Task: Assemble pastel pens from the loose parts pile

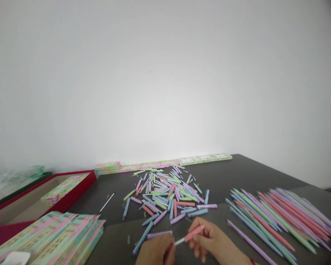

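Observation:
Low at the front of the table, my right hand [209, 239] pinches a coral pen barrel piece [194, 233] between thumb and fingers. From its left end sticks a thin white pen refill [179, 241], which runs to the fingertips of my left hand [157, 250]. That left hand is closed, and its fingertips are partly hidden from me. Just behind it shows a purple barrel piece [160, 234]; whether the hand touches it I cannot tell. A blue barrel piece [142, 238] lies beside the left hand. Beyond both hands spreads a heap of loose pastel pen parts [168, 191].
Whole-looking pens [281, 217] lie in rows at the right. Printed flat boxes [55, 235] are stacked front left, beside a red box [88, 180] holding similar packs. More boxes [154, 165] line the wall. A single refill [108, 201] lies left of the heap.

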The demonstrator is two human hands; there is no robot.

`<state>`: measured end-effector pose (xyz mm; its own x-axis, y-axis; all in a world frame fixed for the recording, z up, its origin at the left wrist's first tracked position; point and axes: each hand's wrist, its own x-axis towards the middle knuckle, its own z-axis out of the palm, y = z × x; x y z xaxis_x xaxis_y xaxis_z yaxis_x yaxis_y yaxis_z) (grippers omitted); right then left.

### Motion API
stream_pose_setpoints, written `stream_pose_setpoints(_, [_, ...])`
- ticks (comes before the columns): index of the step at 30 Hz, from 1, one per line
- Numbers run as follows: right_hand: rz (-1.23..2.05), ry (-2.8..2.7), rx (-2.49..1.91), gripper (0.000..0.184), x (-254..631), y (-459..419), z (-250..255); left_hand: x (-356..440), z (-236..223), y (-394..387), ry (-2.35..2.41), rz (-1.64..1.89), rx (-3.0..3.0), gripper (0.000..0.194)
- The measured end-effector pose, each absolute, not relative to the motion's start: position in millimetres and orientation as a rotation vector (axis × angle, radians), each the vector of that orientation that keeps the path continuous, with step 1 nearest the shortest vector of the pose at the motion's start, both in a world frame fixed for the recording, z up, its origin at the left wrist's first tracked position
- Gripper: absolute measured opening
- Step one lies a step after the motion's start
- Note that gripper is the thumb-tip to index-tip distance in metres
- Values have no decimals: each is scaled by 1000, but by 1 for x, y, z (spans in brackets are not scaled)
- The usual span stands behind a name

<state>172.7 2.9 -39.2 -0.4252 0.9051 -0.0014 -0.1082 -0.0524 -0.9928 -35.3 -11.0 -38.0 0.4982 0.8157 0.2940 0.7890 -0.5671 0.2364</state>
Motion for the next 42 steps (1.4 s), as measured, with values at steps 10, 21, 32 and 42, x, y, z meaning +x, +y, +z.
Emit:
stream_pose_setpoints(10, [1613,-1525,-959,17,165,0,-53,-29,-41,-12,1438,259,2679,13])
stream_pose_setpoints(21, [1015,-2089,-1240,35,165,-16,-29,-14,-12,-21,1463,-47,2589,13])
stream_pose_setpoints(32, [1167,-2111,-1317,29,170,-16,-17,-14,-8,-24,1503,1,2607,13])
stream_pose_setpoints(42, [1449,-2070,-1275,38,173,-19,-12,-14,-10,-24,1448,-21,2683,10])
